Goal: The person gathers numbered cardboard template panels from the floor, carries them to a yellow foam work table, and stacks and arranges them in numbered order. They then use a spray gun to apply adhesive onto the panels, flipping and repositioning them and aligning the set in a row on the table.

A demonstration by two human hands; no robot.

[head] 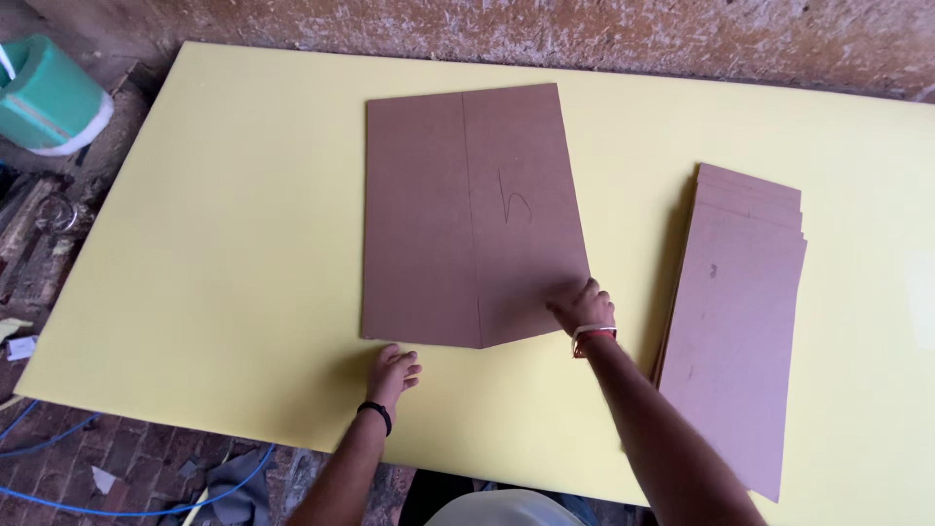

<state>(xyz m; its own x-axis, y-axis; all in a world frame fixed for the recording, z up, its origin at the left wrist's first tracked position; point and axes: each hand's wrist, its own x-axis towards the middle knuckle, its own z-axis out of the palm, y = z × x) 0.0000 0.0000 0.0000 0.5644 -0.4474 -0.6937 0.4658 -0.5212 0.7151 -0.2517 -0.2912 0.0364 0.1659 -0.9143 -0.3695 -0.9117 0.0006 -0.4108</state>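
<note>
Two brown cardboard sheets (467, 214) lie side by side on a pale yellow board (224, 244), meeting along a straight seam; the right one bears a pen mark. My right hand (582, 306) presses on the near right corner of the right sheet, fingers spread a little, a band at its wrist. Just below the near edge of the left sheet, my left hand (393, 371) rests on the yellow board with fingers loosely curled, a dark band on the wrist. Neither hand grips anything.
A stack of several brown cardboard sheets (740, 321) lies on the board at the right. A teal container (47, 95) stands off the board at far left. Brick floor, a blue cable (58, 507) and scraps lie below the near edge. A rough wall runs behind.
</note>
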